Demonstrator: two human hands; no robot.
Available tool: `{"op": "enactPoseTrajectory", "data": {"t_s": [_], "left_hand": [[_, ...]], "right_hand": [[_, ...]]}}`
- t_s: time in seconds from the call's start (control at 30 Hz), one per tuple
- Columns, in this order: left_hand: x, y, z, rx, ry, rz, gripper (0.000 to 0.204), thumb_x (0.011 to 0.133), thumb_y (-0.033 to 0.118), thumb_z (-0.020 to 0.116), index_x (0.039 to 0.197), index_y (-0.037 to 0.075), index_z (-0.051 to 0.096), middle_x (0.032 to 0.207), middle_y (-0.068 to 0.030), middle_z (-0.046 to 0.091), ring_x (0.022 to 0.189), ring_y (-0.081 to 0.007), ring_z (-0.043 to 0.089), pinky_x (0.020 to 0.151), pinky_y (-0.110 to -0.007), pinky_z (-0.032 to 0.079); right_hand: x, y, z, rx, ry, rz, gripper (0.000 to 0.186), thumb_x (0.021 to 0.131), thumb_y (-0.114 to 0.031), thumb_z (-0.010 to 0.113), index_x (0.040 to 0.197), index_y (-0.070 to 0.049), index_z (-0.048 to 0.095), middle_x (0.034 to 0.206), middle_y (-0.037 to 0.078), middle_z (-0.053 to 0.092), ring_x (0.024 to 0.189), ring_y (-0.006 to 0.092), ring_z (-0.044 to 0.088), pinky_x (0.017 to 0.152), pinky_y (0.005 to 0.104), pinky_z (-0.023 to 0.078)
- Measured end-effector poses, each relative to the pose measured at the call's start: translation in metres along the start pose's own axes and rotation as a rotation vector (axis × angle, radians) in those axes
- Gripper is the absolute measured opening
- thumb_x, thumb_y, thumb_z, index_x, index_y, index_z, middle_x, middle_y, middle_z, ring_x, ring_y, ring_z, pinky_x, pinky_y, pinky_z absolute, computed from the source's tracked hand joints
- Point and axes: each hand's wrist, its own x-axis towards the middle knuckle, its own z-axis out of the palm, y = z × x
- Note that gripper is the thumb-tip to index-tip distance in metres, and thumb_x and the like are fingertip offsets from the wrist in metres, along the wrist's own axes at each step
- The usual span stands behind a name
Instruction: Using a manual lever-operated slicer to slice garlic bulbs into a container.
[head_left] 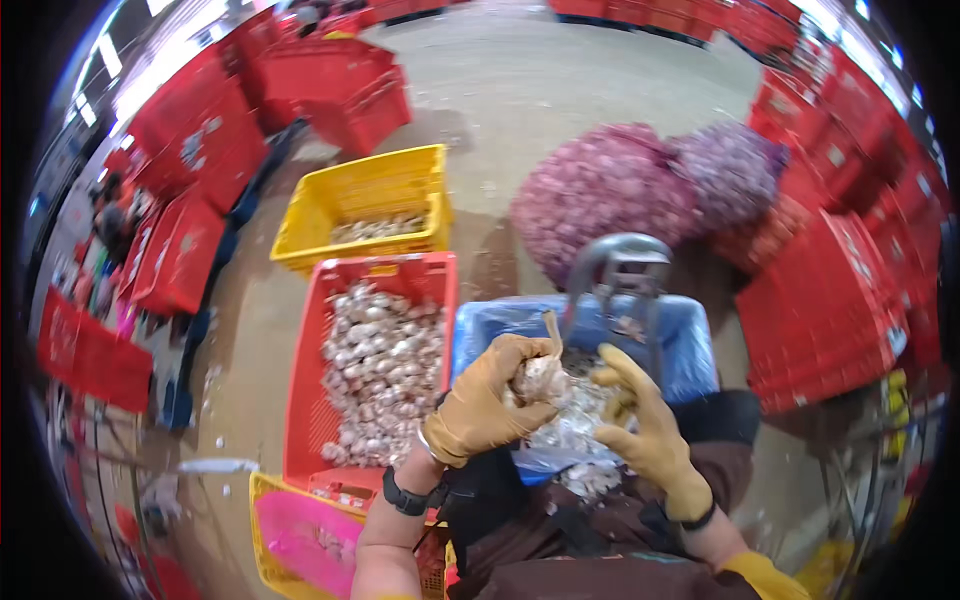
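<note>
Wearing a tan glove, my left hand [490,402] is closed around a whitish garlic bulb [541,380] whose dry stem points up. My right hand [645,425], gloved too, is just right of the bulb with its fingers apart and curved; I see nothing in it. Both hands are above a blue-lined bin [690,345] that holds pale garlic skins and scraps [575,425]. A grey curved metal fixture [620,255] rises at the bin's far side. Left of the bin, a red crate [305,400] holds many garlic bulbs [385,360].
Beyond the red crate stands a yellow crate [300,215] with some small pieces inside. Large mesh sacks [605,195] lie ahead to the right. Stacked red crates [815,310] line both sides. A yellow crate with a pink sheet [305,535] is at my near left.
</note>
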Motion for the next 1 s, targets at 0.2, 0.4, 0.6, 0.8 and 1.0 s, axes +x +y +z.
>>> {"op": "enactPoseTrajectory", "data": {"t_s": [0.2,0.4,0.6,0.8,1.0], "left_hand": [[0.044,0.050,0.108,-0.071,-0.115,-0.051,0.064,0.073,0.012,0.078,0.127,0.003,0.046,0.110,-0.0111,0.060,0.104,-0.0191,0.061,0.090,-0.033,0.049],[0.054,-0.005,0.167,-0.873,-0.277,-0.047,0.076,0.077,0.009,0.078,0.142,0.004,0.037,0.119,-0.0031,0.055,0.107,-0.0107,0.054,0.092,-0.028,0.047],[0.048,-0.022,0.175,-0.824,-0.356,-0.147,0.074,0.078,0.006,0.077,0.140,0.008,0.038,0.122,-0.0013,0.050,0.108,-0.0116,0.052,0.093,-0.027,0.047],[0.039,-0.034,0.188,-1.077,-0.178,-0.063,0.074,0.074,-0.005,0.076,0.137,0.011,0.039,0.118,-0.0026,0.050,0.103,-0.0112,0.053,0.087,-0.028,0.050],[0.036,-0.018,0.164,-0.888,-0.306,-0.021,0.077,0.070,0.002,0.085,0.137,0.005,0.046,0.125,-0.0050,0.052,0.110,-0.0130,0.054,0.094,-0.029,0.049]], "right_hand": [[-0.043,0.046,-0.052,-0.067,0.401,-0.118,0.052,0.081,-0.017,0.077,0.128,-0.008,0.058,0.117,0.008,0.058,0.108,0.0196,0.054,0.088,0.0313,0.046],[-0.059,0.027,-0.065,0.285,0.630,0.183,0.008,0.090,-0.007,0.067,0.094,-0.005,0.061,0.095,0.000,0.064,0.079,0.0057,0.057,0.066,0.0209,0.045],[-0.057,0.060,-0.055,0.588,0.631,0.248,0.008,0.096,-0.012,0.060,0.097,-0.005,0.062,0.092,0.000,0.067,0.073,0.0035,0.058,0.062,0.0186,0.046],[-0.055,0.051,-0.056,0.755,0.452,0.285,0.017,0.096,-0.013,0.060,0.110,-0.002,0.059,0.099,0.002,0.067,0.083,0.0068,0.062,0.072,0.0196,0.050],[-0.077,0.068,-0.051,0.946,0.298,0.337,0.038,0.086,0.003,0.065,0.122,-0.003,0.055,0.107,0.002,0.064,0.094,0.0103,0.062,0.079,0.0236,0.052]]}}
